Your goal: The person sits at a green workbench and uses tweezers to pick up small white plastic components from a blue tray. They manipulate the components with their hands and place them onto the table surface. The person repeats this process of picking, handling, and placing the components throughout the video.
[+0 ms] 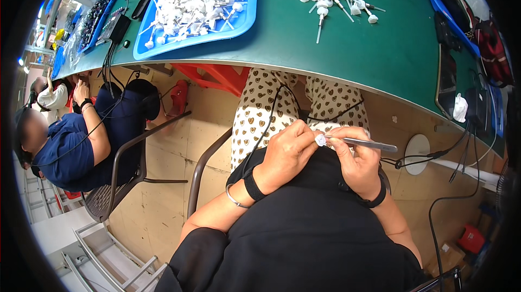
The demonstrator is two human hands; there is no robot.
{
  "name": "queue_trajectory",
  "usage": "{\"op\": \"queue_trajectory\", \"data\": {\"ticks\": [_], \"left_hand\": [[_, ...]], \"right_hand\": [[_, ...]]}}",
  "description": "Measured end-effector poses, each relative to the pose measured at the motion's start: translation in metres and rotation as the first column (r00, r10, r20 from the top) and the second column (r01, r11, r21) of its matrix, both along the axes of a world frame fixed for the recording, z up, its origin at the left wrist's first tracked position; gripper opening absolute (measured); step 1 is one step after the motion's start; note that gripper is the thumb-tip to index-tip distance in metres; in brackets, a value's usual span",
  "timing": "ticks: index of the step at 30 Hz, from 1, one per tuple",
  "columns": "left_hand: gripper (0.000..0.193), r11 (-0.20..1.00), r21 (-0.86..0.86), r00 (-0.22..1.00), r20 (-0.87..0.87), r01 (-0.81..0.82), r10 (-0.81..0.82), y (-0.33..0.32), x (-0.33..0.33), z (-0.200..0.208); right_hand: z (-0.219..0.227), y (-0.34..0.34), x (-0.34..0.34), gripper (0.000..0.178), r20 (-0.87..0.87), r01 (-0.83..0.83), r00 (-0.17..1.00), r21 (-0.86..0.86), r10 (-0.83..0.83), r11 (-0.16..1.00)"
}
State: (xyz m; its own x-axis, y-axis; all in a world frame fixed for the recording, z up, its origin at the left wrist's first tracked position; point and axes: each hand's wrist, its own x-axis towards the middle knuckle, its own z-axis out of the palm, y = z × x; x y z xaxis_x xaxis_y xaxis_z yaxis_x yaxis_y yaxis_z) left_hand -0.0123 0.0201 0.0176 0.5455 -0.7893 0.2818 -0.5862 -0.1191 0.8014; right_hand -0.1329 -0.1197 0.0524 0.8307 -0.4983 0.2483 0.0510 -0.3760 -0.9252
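Over my lap, my left hand (pixel 286 152) pinches a small white plastic piece (pixel 321 140) between thumb and fingertips. My right hand (pixel 359 164) grips a pair of metal tweezers (pixel 372 144), whose back end sticks out to the right. The tip of the tweezers meets the white piece, partly hidden by my fingers. Both hands are close together, below the near edge of the green table (pixel 380 48).
A blue tray (pixel 217 34) heaped with white plastic parts with thin stems stands on the table, left of a loose pile of similar parts (pixel 322 4). A crumpled white tissue (pixel 460 107) and cables lie at right. A seated co-worker (pixel 70 151) is at left.
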Motion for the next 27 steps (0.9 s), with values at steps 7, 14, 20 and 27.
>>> {"op": "queue_trajectory", "data": {"ticks": [7,14,20,27], "left_hand": [[0.015,0.999,-0.041,1.000,-0.005,0.001,-0.001,-0.001,-0.001,-0.001],[0.009,0.997,-0.080,0.997,-0.074,-0.005,0.000,-0.002,0.000,-0.011],[0.015,0.999,-0.038,0.995,-0.094,0.012,-0.015,0.000,0.000,-0.011],[0.015,0.999,-0.031,0.997,-0.071,0.020,-0.022,0.001,0.000,-0.010]], "right_hand": [[0.006,-0.010,0.005,0.006,-0.001,-0.119,0.992,-0.266,0.123,0.957],[-0.002,-0.002,0.000,0.010,0.000,0.001,1.000,0.027,-0.001,1.000],[0.001,-0.002,0.002,0.011,0.012,-0.036,0.999,-0.013,0.036,0.999],[-0.004,-0.003,0.001,0.009,0.017,-0.036,0.999,-0.030,0.036,0.999]]}}
